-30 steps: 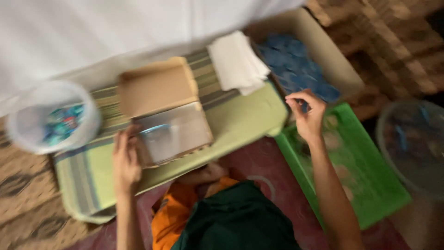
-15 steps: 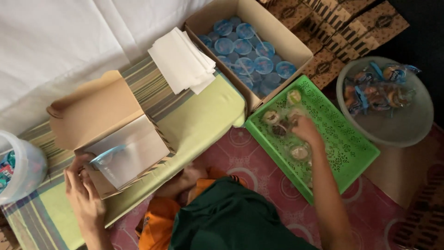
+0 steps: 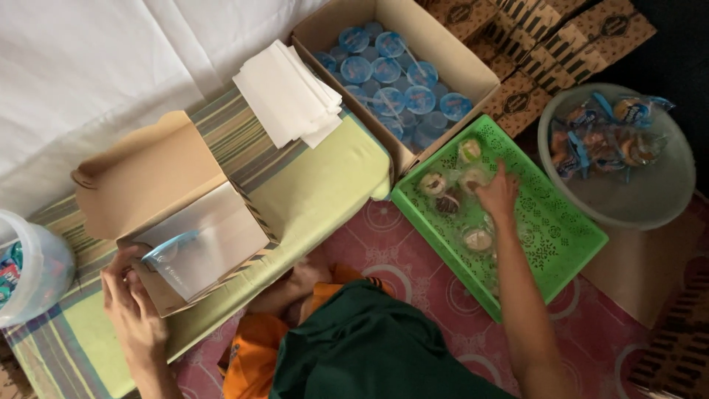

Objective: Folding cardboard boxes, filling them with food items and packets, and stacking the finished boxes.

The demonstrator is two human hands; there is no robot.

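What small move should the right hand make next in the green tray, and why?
Probably close the right hand on a small cake under its fingertips and lift it: the hand lies flat in the green tray, while the left hand steadies the open brown box.

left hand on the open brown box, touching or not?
Touching. Head view: the left hand fingers wrap the near corner of the open brown box, with no gap visible between them.

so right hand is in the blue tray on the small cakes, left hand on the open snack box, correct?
Not quite: the tray is green, not blue, per the head view. The right hand reaches the small cakes there; the left hand rests on the open snack box.
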